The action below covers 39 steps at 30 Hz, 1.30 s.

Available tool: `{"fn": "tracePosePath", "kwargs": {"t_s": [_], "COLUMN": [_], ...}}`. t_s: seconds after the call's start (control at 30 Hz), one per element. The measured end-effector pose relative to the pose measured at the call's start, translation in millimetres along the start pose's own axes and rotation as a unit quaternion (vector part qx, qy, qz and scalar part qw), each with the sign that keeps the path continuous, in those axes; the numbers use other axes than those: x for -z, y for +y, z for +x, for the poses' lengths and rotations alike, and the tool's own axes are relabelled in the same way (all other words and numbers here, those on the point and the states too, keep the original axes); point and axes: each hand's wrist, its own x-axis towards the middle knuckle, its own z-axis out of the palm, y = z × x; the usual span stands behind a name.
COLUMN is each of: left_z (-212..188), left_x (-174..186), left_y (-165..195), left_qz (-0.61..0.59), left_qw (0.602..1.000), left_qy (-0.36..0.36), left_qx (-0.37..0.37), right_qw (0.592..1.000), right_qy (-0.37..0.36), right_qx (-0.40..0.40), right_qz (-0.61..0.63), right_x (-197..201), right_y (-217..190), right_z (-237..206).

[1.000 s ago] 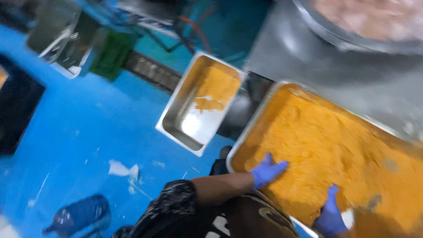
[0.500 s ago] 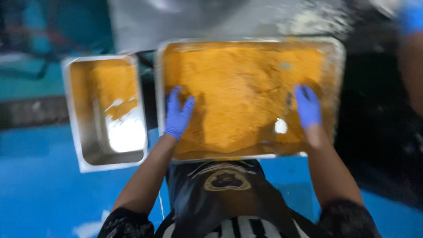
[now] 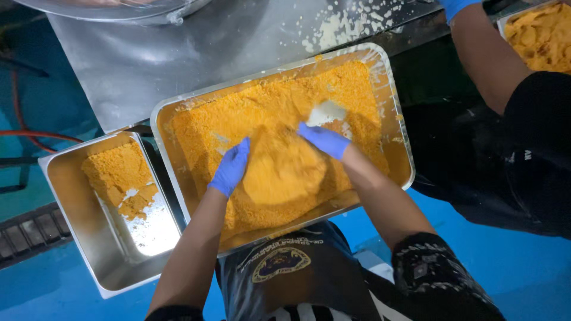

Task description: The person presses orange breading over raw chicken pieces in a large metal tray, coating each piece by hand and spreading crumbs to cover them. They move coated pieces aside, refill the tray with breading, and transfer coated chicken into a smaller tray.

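A large steel tray (image 3: 159,128) full of orange breadcrumbs (image 3: 262,113) lies in front of me. My left hand (image 3: 231,166) and my right hand (image 3: 324,139), both in blue gloves, rest on a heaped mound of crumbs (image 3: 282,169) in the tray's middle, one on each side, fingers spread. A pale whitish piece (image 3: 326,112) shows through the crumbs just beyond my right fingertips. Whether either hand grips anything under the crumbs is hidden.
A smaller steel pan (image 3: 71,238) with some crumbs (image 3: 116,175) stands to the left. A steel counter (image 3: 196,53) dusted with white flour runs behind the tray. Another person's arm (image 3: 485,56) in a blue glove reaches toward a further crumb tray (image 3: 544,35) at top right. The floor (image 3: 523,273) is blue.
Both hands have moved from the tray's side edges toward the middle, pushing crumbs into a mound. The camera view has also shifted and steadied over the tray.
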Motion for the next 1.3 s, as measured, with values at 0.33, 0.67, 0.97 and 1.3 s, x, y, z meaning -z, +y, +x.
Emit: {"fn": "tracePosePath", "kwargs": {"t_s": [0.33, 0.67, 0.97, 1.3], "left_z": [52, -1, -93, -58], "left_x": [14, 10, 12, -47], "left_y": [44, 50, -72, -40], "left_qz": [-0.079, 0.046, -0.072, -0.4], "left_qw": [0.952, 0.993, 0.98, 0.913], "left_qy": [0.206, 0.065, 0.144, -0.031], "left_qx": [-0.212, -0.087, -0.116, 0.074], "right_qw": [0.938, 0.99, 0.961, 0.866], "right_qy": [0.226, 0.008, 0.214, -0.042], "right_qx": [0.122, 0.14, -0.092, 0.005], "right_qz": [0.233, 0.02, 0.149, 0.497], "right_x": [24, -14, -20, -55], "right_y": [-35, -11, 112, 37], "right_z": [70, 15, -61, -43]}}
